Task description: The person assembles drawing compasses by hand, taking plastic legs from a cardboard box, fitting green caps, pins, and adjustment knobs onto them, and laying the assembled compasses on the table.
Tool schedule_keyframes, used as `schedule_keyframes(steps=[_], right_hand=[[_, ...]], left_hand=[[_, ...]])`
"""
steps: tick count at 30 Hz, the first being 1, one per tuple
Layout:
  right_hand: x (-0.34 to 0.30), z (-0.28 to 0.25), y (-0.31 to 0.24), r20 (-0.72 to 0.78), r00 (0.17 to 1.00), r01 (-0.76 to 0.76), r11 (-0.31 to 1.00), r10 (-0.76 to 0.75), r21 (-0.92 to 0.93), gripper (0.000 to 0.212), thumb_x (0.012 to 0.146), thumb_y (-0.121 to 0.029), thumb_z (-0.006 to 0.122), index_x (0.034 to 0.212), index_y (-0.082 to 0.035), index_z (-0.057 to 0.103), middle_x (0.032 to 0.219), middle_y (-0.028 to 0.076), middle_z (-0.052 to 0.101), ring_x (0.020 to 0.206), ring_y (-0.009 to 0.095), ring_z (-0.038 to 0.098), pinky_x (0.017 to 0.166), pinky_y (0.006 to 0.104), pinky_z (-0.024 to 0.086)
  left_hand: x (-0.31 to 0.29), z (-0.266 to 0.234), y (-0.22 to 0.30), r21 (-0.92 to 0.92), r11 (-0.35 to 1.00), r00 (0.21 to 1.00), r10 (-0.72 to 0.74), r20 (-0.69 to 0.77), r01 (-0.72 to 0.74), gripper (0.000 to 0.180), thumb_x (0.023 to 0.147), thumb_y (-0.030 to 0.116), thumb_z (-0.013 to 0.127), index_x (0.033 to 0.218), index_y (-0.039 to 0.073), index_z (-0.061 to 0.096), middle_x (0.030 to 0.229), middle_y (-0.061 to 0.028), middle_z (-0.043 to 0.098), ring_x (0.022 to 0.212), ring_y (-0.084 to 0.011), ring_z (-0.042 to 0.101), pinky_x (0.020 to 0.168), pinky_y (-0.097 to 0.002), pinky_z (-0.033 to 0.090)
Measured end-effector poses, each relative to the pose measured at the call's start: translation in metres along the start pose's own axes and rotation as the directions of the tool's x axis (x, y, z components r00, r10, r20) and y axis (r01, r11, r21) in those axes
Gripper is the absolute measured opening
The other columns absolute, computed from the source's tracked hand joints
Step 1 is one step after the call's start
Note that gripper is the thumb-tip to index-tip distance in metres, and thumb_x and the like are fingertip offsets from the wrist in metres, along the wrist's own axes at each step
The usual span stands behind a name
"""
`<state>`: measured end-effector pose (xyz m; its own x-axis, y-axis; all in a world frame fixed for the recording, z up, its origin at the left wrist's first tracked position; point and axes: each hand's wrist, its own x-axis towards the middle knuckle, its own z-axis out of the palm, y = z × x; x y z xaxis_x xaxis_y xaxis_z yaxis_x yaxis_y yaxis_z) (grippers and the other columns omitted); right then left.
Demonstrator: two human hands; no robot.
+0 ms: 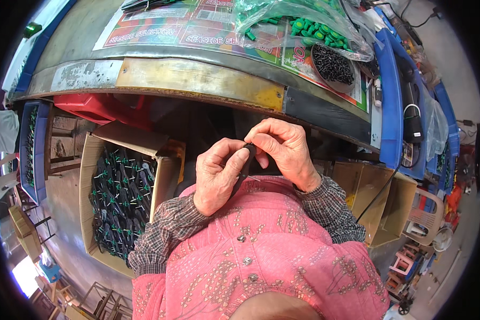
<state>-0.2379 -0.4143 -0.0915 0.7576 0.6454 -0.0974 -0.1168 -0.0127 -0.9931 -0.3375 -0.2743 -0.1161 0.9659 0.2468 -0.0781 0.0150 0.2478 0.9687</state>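
In front of my lap, my left hand [218,173] grips a slim black plastic piece [242,173] between thumb and fingers. A thin pale pin juts out from the piece's lower part. My right hand [284,152] has its thumb and forefinger pinched together at the upper end of the same piece. Whatever small thing may be between those fingertips is too hidden to name. Both hands are just below the table's front edge.
The metal-edged table [197,77] carries a clear bag of green plastic parts [317,32] and a round dish of small black screws [333,66]. A carton [85,186] of black-and-green pieces stands at left, another carton [392,210] at right. Blue bins [390,101] flank the table.
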Motion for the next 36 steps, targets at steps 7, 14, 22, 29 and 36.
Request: schedule_keyframes(steps=[7, 14, 22, 29, 36], right_hand=[[-0.002, 0.004, -0.002, -0.018, 0.999, -0.033, 0.997, 0.034, 0.071, 0.011, 0.094, -0.011, 0.064, 0.096, 0.0, 0.065, 0.072, -0.001, 0.06, 0.056, 0.003, 0.052, 0.051, 0.0187, 0.043], [-0.002, -0.003, -0.016, 0.07, 0.99, -0.108, 0.979, 0.122, -0.175, 0.007, 0.091, -0.005, 0.064, 0.094, 0.0, 0.061, 0.073, -0.001, 0.059, 0.058, 0.003, 0.055, 0.051, 0.0181, 0.045], [-0.003, 0.001, -0.014, 0.004, 0.994, -0.108, 0.987, 0.109, -0.116, 0.008, 0.09, -0.007, 0.064, 0.089, 0.0, 0.061, 0.071, -0.002, 0.059, 0.054, 0.002, 0.052, 0.047, 0.0189, 0.043], [0.0, -0.001, -0.025, -0.023, 0.996, -0.086, 0.989, 0.084, -0.122, 0.007, 0.09, -0.006, 0.064, 0.091, 0.001, 0.062, 0.073, -0.002, 0.06, 0.056, 0.003, 0.054, 0.048, 0.0184, 0.044], [0.029, -0.035, -0.065, 0.089, 0.924, 0.338, 0.683, -0.372, -0.648, 0.008, 0.086, -0.006, 0.067, 0.09, 0.001, 0.066, 0.077, 0.007, 0.063, 0.064, 0.013, 0.06, 0.057, 0.0275, 0.047]], left_hand=[[0.003, 0.0, -0.001, 0.012, 0.999, 0.999, 0.032, -0.019, -0.031, 0.013, 0.094, 0.012, 0.062, 0.095, -0.001, 0.064, 0.074, 0.0017, 0.056, 0.067, -0.0038, 0.048, 0.059, -0.0207, 0.041], [0.005, -0.005, -0.002, 0.147, 0.988, 0.999, 0.045, -0.003, -0.044, 0.013, 0.094, 0.013, 0.063, 0.094, 0.0, 0.063, 0.074, 0.0024, 0.057, 0.068, -0.0029, 0.049, 0.059, -0.021, 0.042], [0.005, -0.006, 0.011, -0.051, 0.986, 0.986, -0.153, 0.072, 0.157, 0.009, 0.091, 0.006, 0.063, 0.097, -0.001, 0.062, 0.076, 0.0033, 0.06, 0.066, -0.0005, 0.049, 0.057, -0.0177, 0.041], [0.011, -0.002, 0.019, -0.129, 0.975, 0.979, -0.166, 0.116, 0.181, 0.008, 0.093, 0.009, 0.062, 0.096, 0.002, 0.061, 0.076, 0.003, 0.06, 0.058, -0.0004, 0.049, 0.051, -0.0165, 0.038], [0.019, -0.004, 0.021, -0.085, 0.989, 0.991, -0.12, 0.059, 0.125, 0.007, 0.091, 0.004, 0.063, 0.095, -0.002, 0.063, 0.078, 0.0039, 0.06, 0.067, -0.0008, 0.05, 0.059, -0.0174, 0.041]])
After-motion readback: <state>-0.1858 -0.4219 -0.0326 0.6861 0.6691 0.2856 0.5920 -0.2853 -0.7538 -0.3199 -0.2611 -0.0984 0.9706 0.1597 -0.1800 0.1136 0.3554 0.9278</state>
